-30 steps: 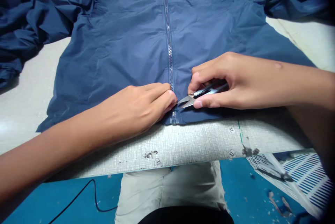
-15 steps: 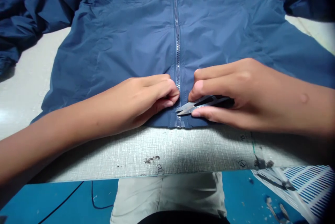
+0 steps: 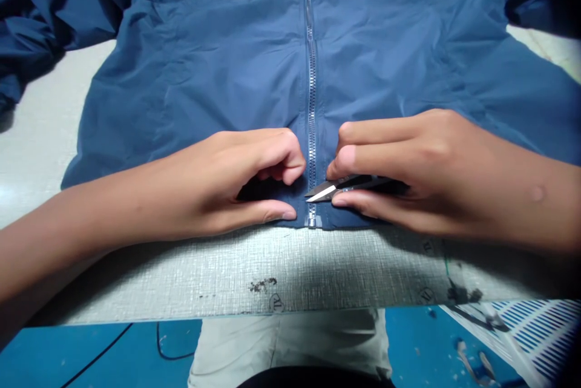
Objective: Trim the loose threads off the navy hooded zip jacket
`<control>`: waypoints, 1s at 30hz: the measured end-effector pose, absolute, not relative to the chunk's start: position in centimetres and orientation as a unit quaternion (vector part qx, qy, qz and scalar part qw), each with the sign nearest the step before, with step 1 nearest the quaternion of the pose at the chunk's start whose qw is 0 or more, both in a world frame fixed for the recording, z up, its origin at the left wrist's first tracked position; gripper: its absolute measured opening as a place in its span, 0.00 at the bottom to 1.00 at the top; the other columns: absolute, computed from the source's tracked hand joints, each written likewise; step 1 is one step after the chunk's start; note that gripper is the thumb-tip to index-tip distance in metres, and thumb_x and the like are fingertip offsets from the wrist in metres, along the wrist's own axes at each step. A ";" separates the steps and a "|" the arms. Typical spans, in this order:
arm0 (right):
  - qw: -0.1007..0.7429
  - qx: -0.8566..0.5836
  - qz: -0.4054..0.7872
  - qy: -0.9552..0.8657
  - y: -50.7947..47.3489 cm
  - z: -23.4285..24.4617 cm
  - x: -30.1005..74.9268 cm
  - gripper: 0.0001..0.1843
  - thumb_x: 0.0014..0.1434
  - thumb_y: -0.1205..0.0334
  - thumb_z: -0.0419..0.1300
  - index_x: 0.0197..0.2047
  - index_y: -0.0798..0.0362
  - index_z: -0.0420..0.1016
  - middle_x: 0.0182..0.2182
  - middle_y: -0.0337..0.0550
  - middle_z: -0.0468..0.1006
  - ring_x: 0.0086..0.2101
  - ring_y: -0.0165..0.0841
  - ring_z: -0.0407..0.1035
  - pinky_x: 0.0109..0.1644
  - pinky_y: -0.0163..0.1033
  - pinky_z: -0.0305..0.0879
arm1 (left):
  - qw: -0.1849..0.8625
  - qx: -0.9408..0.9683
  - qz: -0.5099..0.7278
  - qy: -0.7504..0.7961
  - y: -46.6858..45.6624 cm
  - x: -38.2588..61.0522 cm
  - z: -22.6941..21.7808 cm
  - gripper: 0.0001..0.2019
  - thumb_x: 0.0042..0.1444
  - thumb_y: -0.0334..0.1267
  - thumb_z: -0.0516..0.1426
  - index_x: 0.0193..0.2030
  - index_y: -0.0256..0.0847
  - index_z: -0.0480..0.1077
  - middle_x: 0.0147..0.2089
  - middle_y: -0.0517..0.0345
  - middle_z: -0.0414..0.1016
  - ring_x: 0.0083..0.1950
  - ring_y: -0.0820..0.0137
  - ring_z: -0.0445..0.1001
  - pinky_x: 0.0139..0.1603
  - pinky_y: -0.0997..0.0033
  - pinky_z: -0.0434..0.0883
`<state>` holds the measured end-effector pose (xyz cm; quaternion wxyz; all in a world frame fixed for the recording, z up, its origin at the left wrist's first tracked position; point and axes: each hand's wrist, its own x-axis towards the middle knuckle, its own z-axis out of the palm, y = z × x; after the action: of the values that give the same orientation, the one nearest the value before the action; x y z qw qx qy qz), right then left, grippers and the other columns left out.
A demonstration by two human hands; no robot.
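A navy nylon jacket [image 3: 204, 73] lies flat and face up, with a silver-toothed zipper [image 3: 311, 109] running down its middle to the hem. My right hand [image 3: 399, 176] grips black-handled thread snips [image 3: 345, 188], their steel blades pointing left and lying on the fabric just right of the zipper's lower end. My left hand [image 3: 245, 182] rests on the hem left of the zipper, its fingers and thumb apart and cupped. Nothing shows in it.
A bunched mass of navy fabric [image 3: 45, 13] lies at the upper left. The jacket rests on a grey woven table surface [image 3: 227, 273] with dark stains. Below its edge are my light trousers [image 3: 285, 345], a blue floor [image 3: 68, 351], a black cable [image 3: 100, 355] and a blue-and-white slatted object [image 3: 531, 333].
My left hand has loosened from its pinch at the zipper, its thumb and fingers spreading apart. The view has levelled and shifted, while the snips stay by the zipper's lower end.
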<state>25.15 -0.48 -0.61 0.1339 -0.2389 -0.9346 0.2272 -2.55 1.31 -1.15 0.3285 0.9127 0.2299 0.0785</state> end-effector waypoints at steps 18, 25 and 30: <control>0.129 -0.242 0.239 -0.931 -0.3 -0.6 25.1 0.07 0.70 0.63 0.59 0.44 0.54 0.78 0.36 0.44 0.75 0.31 0.31 0.66 0.34 0.38 0.58 | 0.330 0.913 0.086 0.226 1.4 -2.4 -1.1 0.09 0.67 0.43 0.61 0.44 0.45 0.65 0.38 0.56 0.73 0.32 0.69 0.69 0.31 0.68 0.68; 0.138 -0.241 0.251 -0.927 -0.3 -0.7 25.1 0.07 0.70 0.64 0.59 0.43 0.55 0.79 0.36 0.43 0.74 0.30 0.30 0.66 0.34 0.38 0.57 | 0.332 0.913 0.081 0.224 1.4 -2.4 -1.1 0.08 0.67 0.42 0.60 0.44 0.44 0.65 0.38 0.56 0.73 0.32 0.69 0.70 0.31 0.68 0.68; 0.130 -0.240 0.248 -0.930 -0.3 -0.6 25.1 0.07 0.70 0.64 0.59 0.42 0.55 0.79 0.36 0.43 0.75 0.31 0.31 0.66 0.35 0.38 0.58 | 0.325 0.916 0.084 0.217 1.3 -2.3 -1.1 0.09 0.68 0.41 0.61 0.44 0.42 0.65 0.38 0.58 0.72 0.33 0.71 0.69 0.32 0.71 0.68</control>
<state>25.09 -0.31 -0.62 0.1300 -0.2397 -0.9296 0.2479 -2.29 1.32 -1.09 0.3253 0.9164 0.2174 0.0839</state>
